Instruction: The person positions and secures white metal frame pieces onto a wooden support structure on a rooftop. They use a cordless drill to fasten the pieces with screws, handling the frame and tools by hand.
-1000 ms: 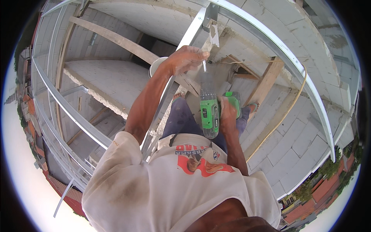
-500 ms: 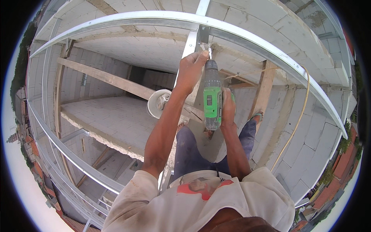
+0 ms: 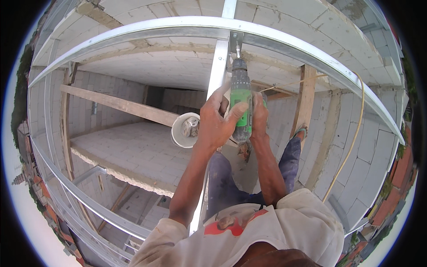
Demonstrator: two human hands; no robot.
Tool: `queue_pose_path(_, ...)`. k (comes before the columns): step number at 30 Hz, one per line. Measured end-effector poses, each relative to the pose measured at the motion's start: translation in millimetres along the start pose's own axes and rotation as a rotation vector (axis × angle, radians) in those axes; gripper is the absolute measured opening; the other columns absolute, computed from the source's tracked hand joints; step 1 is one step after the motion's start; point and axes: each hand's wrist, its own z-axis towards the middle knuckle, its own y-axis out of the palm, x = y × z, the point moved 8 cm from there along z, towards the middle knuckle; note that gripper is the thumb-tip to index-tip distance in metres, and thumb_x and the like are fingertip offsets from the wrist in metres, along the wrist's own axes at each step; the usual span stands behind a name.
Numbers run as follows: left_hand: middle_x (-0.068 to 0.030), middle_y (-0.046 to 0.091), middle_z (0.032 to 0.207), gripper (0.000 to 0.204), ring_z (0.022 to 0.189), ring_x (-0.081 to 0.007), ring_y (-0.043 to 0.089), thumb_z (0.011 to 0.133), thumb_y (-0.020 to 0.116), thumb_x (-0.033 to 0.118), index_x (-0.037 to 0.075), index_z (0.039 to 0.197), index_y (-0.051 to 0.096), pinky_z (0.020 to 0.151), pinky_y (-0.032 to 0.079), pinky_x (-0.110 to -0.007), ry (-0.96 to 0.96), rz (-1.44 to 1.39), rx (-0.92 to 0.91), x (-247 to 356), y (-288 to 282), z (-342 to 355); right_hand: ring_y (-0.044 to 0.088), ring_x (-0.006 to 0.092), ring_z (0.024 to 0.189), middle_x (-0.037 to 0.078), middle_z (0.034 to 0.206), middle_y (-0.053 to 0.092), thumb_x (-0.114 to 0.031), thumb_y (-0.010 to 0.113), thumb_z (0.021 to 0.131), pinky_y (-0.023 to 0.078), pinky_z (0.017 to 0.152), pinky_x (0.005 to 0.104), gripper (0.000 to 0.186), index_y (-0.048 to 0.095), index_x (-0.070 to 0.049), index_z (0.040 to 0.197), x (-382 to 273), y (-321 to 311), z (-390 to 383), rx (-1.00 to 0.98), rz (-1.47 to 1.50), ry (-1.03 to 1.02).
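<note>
Aiming the drill (image 3: 242, 95) at the metal bracket (image 3: 232, 41), you're gripping it with your closed right hand (image 3: 259, 113) and cupping its body in your half-curled left hand (image 3: 217, 120); pushing straight should be preventing slips.

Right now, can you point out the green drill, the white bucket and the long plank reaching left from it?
green drill (image 3: 242, 95), head view: green body
white bucket (image 3: 178, 131), head view: inner wall
long plank (image 3: 120, 104), head view: mid-length

You have soft, even daylight with faint shadows. Ahead of your left grip (image 3: 222, 116), the metal beam (image 3: 249, 27) gleams white, bowed by fisheye distortion.
</note>
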Motion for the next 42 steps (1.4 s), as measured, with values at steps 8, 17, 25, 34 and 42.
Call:
queue_pose_path(8,-0.0082,0.056,0.101,0.118,0.081,-0.014,0.049,0.077,0.079,0.074,-0.011,0.151,0.044,0.071,0.044,-0.031,0.232,0.06,0.058,-1.7,2.4,-24.8,0.07,0.0177,0.074,0.011,0.09,0.073,-0.028,0.043,0.111,0.057,0.066,0.0334,0.039,0.064,0.002,0.125,-25.9,17.1,-8.7,-0.005,-0.564,-0.459)
queue_pose_path(17,-0.0258,0.053,0.13,0.14,0.107,-0.0381,0.058,0.061,0.086,0.077,-0.014,0.153,0.031,0.091,0.05,-0.051,0.467,0.351,0.087,11.3,6.0,-36.2,0.073,0.0248,0.074,0.014,0.088,0.071,-0.001,0.07,0.091,0.057,0.064,0.0363,0.03,0.06,0.003,0.119,-44.7,32.2,-22.0,0.09,-0.779,-0.76)
queue_pose_path(25,-0.0301,0.053,0.13,0.099,0.103,-0.0406,0.058,0.07,0.08,0.024,-0.017,0.148,0.035,0.089,0.05,-0.053,0.493,0.326,0.095,0.9,-2.6,-21.5,0.072,0.027,0.074,0.016,0.086,0.07,0.002,0.068,0.091,0.057,0.063,0.0369,0.028,0.059,0.003,0.117,-7.4,31.9,-17.7,0.107,-0.704,-0.568)
queue_pose_path(34,-0.0333,0.053,0.128,0.097,0.099,-0.0417,0.059,0.068,0.079,0.022,-0.02,0.144,0.036,0.086,0.052,-0.051,0.454,0.268,0.082,-7.7,-3.8,-23.3,0.066,0.0148,0.077,0.009,0.091,0.073,-0.033,0.029,0.116,0.056,0.071,0.034,0.053,0.067,0.002,0.11,68.1,15.0,-12.3,0.124,-0.084,0.015)
queue_pose_path(42,-0.0344,0.053,0.131,0.098,0.102,-0.0435,0.06,0.068,0.079,0.022,-0.02,0.145,0.035,0.088,0.052,-0.052,0.452,0.32,0.073,-1.1,-3.9,-20.2,0.065,0.0129,0.074,0.009,0.089,0.073,-0.029,0.031,0.116,0.055,0.068,0.0328,0.047,0.065,0.002,0.105,55.8,13.6,-14.4,0.116,-0.163,-0.078)
